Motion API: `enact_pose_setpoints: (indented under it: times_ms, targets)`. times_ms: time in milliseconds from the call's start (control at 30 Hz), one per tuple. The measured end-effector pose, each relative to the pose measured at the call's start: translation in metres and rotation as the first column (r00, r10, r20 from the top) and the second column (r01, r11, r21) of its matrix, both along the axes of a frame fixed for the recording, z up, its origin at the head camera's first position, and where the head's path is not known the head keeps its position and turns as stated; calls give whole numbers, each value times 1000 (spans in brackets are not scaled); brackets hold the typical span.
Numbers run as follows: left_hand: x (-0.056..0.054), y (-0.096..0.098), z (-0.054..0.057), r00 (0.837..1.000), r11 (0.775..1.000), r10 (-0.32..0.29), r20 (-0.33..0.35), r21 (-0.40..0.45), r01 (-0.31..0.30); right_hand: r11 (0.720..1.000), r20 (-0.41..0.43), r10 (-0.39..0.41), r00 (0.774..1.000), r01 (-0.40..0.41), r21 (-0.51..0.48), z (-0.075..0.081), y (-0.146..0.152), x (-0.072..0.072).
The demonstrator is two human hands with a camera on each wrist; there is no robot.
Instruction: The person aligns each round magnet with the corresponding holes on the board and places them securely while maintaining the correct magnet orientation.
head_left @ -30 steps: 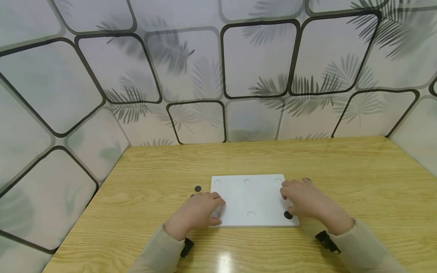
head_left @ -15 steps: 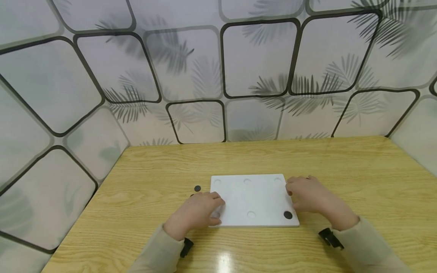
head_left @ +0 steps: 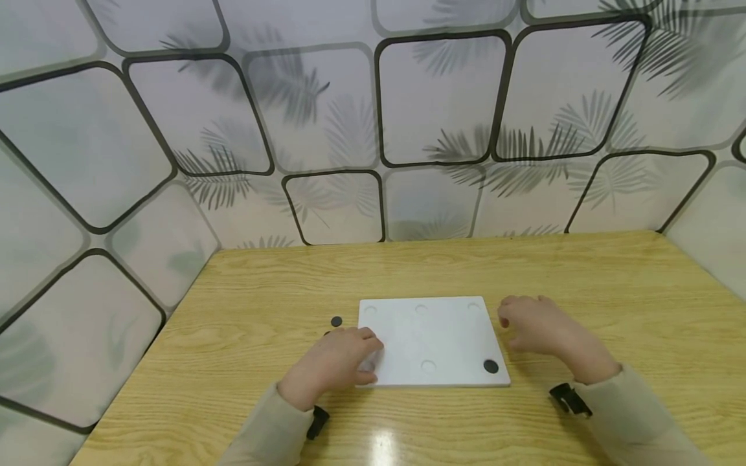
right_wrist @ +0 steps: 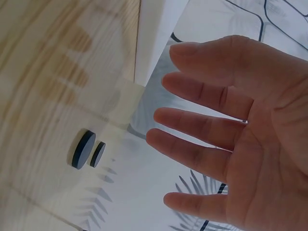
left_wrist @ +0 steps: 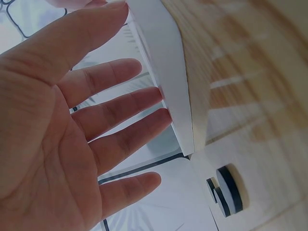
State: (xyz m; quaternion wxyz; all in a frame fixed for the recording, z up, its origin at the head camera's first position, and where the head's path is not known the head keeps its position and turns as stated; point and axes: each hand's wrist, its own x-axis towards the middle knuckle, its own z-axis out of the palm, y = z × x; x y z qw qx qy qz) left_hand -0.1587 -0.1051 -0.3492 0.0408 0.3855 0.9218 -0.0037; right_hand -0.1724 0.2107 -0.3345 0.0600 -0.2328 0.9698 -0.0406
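A white board (head_left: 431, 333) with shallow round recesses lies on the table. One black disc (head_left: 491, 366) sits in its near right recess. My left hand (head_left: 335, 359) rests on the board's left edge; in the left wrist view its fingers are nearly straight and the middle fingertips touch the board's side. Beyond that hand lie black discs (head_left: 336, 321), partly hidden behind it. My right hand (head_left: 536, 327) hovers just right of the board, relaxed and holding nothing. The right wrist view has two black discs (right_wrist: 83, 149) on the table past its fingertips; in the head view that hand hides them.
The wooden table (head_left: 291, 278) reaches back to a patterned wall (head_left: 431, 97), with another wall section on the left. Dark wrist mounts (head_left: 570, 399) hang below both sleeves.
My right hand has left the disc at the board's near right corner and moved right, off the board. The disc stays in its recess. My left hand has kept its place.
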Motion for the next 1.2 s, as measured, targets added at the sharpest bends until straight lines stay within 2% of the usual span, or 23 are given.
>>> enact_pose_setpoints:
  times_ms: [1200]
  targets:
    - [0,0,0,1000,1000,1,-4,-3,-1,999,48,-31,998,32,-29,6,19,-5]
